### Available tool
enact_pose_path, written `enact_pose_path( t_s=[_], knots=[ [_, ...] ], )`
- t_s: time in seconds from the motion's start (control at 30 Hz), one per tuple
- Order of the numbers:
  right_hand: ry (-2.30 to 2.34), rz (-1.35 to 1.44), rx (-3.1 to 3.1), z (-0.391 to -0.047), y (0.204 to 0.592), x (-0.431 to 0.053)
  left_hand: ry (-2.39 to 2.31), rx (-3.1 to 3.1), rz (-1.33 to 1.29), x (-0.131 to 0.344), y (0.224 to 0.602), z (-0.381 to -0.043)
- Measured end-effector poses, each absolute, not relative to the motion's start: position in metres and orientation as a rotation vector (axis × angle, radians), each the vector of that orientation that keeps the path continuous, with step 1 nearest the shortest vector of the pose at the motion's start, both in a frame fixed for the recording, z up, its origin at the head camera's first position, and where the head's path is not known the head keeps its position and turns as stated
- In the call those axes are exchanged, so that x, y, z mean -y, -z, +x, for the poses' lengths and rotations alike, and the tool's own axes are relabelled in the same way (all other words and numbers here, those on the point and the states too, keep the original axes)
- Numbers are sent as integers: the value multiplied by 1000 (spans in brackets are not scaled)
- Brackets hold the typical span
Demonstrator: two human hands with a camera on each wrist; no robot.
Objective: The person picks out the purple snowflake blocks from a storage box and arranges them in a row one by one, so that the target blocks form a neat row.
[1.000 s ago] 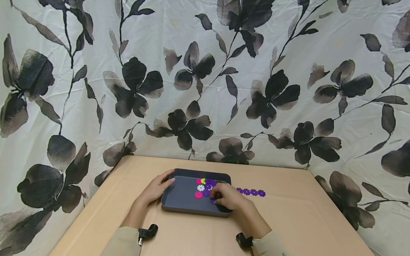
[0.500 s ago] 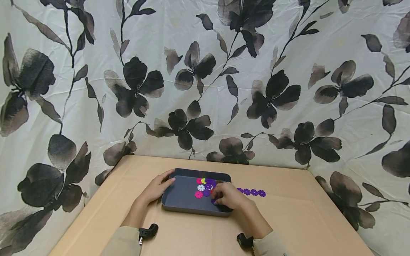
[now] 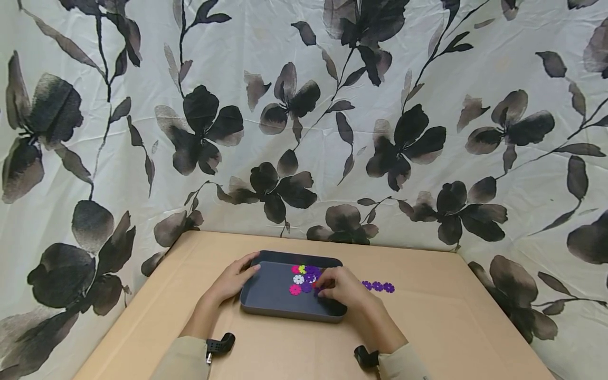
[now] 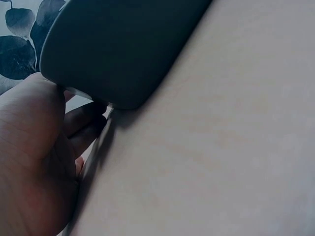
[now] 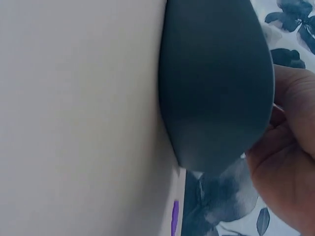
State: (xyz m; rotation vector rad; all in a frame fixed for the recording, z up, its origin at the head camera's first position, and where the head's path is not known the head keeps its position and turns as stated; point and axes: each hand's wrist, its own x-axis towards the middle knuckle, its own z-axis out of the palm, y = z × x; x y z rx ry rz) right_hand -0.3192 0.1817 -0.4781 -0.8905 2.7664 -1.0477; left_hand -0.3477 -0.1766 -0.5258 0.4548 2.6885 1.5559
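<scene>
I have the left hand (image 3: 230,279) gripping the dark gray tray (image 3: 266,293) at its left end, thumb over the rim, other fingers outside and below the edge. The right hand (image 3: 343,286) reaches in over the tray's right side, fingers bent, thumb and fingertips close together; I can't tell whether a disc is pinched there, and the tray wall hides the fingertips on the right wrist view. Flower-shaped discs sit in the tray, right of its middle, just beside those fingertips: white disc (image 3: 297,279), pink disc (image 3: 295,289), lime disc (image 3: 302,269), several purple, a bit of red. Right of the tray, on the desk (image 3: 285,351), I see a row of purple flower discs (image 3: 377,286), three showing. Floral cloth (image 3: 309,158) hangs behind the tray.
</scene>
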Motion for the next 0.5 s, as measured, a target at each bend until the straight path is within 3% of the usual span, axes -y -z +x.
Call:
enact_pose_path(
  t_s=[0.5],
  knots=[
    [1405, -764, -2867, -322, 466, -221, -1551, -2690, 448, 177, 524, -346]
  ],
)
